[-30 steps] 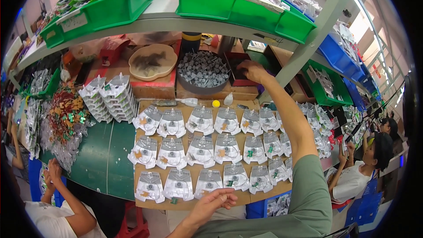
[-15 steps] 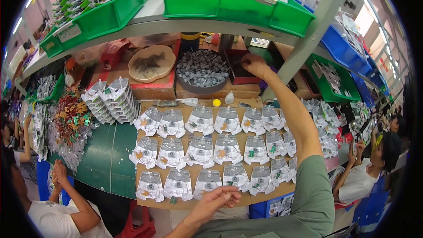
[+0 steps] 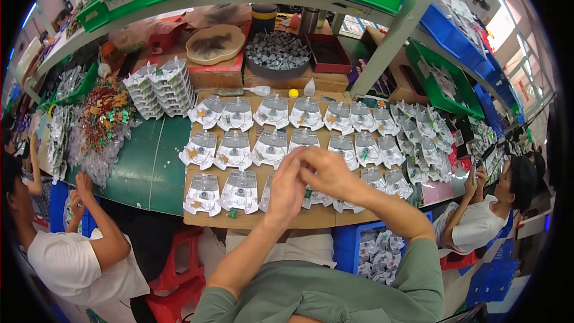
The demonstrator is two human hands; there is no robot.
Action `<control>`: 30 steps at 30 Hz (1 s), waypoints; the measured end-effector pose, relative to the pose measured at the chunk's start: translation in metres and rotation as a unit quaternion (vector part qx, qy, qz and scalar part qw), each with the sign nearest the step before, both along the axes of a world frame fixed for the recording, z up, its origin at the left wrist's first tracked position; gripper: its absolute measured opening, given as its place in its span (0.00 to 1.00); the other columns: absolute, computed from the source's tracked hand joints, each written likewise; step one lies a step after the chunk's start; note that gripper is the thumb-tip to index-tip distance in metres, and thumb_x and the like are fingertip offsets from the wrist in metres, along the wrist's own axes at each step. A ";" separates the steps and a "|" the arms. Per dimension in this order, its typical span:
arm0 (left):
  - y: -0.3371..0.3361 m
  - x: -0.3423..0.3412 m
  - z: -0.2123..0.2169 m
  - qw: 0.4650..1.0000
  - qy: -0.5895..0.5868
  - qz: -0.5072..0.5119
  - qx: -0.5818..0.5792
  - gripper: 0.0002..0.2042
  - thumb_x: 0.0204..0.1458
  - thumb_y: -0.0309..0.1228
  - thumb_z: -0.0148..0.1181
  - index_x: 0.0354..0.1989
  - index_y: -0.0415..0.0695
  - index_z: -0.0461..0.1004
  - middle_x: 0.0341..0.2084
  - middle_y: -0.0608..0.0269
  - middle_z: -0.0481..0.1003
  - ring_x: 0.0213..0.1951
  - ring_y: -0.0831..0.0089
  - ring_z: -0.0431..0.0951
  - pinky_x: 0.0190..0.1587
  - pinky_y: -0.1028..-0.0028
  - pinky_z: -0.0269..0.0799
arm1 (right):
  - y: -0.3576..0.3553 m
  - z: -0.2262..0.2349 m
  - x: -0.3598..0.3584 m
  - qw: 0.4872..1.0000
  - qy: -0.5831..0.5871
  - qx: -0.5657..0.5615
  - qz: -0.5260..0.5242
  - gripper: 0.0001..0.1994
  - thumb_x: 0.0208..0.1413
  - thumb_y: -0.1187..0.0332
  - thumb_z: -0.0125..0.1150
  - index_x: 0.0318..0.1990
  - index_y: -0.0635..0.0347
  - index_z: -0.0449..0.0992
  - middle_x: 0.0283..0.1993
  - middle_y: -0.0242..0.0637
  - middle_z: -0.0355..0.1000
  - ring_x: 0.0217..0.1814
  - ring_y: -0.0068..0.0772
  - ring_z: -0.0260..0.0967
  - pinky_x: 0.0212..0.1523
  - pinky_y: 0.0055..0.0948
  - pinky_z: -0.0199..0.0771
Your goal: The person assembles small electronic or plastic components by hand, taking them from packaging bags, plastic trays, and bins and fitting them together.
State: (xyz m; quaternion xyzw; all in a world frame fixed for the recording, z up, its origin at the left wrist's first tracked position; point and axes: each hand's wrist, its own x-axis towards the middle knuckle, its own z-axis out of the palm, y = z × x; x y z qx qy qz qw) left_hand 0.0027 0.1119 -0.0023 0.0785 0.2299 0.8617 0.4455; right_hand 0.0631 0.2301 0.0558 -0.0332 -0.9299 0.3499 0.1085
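Note:
My left hand (image 3: 287, 189) and my right hand (image 3: 330, 171) meet above the middle of the cardboard sheet (image 3: 257, 221). Their fingers are pinched together at the tips, and whatever lies between them is too small or hidden. Beneath and around them sit rows of grey and white plastic housings (image 3: 237, 149), some with small orange or green boards and thin wires inside. A small green part (image 3: 232, 213) lies by the front edge. Behind the sheet stand a red box (image 3: 329, 54) of dark contents and a round dark tray (image 3: 277, 54) heaped with small grey parts.
Stacked housings (image 3: 160, 88) and a heap of wired boards (image 3: 104, 113) are at left; more housings (image 3: 421, 137) pile up at right. A shelf post (image 3: 402, 30) rises at the back right. A co-worker sits on each side. A blue bin (image 3: 347, 245) stands below.
My right hand has come back from the red box to my left hand over the sheet. The left hand has lifted slightly and turned upward. The view has tilted down.

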 end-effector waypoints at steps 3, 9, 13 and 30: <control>-0.010 0.013 -0.006 0.996 -0.052 0.052 -0.049 0.18 0.65 0.27 0.40 0.61 0.31 0.58 0.52 0.49 0.68 0.53 0.63 0.70 0.59 0.64 0.65 | -0.023 0.004 0.007 0.998 -0.005 0.041 -0.051 0.12 0.50 0.73 0.60 0.43 0.62 0.75 0.35 0.45 0.74 0.34 0.44 0.75 0.35 0.37 0.75; -0.028 0.017 -0.004 0.994 -0.072 0.066 -0.050 0.17 0.65 0.28 0.41 0.57 0.29 0.62 0.50 0.52 0.70 0.52 0.67 0.70 0.57 0.70 0.66 | -0.042 -0.002 0.019 0.995 0.065 0.067 -0.035 0.16 0.48 0.76 0.64 0.46 0.59 0.72 0.36 0.44 0.73 0.35 0.44 0.75 0.35 0.37 0.76; -0.033 0.014 0.005 0.991 -0.097 0.066 -0.071 0.17 0.65 0.29 0.42 0.58 0.30 0.62 0.50 0.52 0.70 0.51 0.67 0.71 0.56 0.68 0.68 | -0.035 -0.009 0.014 0.994 0.100 0.032 -0.027 0.11 0.47 0.77 0.62 0.40 0.60 0.73 0.35 0.42 0.73 0.36 0.47 0.74 0.35 0.38 0.75; -0.068 -0.008 0.008 0.985 0.002 -0.143 -0.095 0.14 0.65 0.31 0.47 0.52 0.33 0.66 0.46 0.49 0.74 0.45 0.60 0.79 0.50 0.64 0.77 | -0.025 0.013 0.011 0.992 0.090 0.088 -0.003 0.08 0.51 0.74 0.61 0.40 0.62 0.75 0.34 0.40 0.72 0.34 0.43 0.73 0.33 0.36 0.74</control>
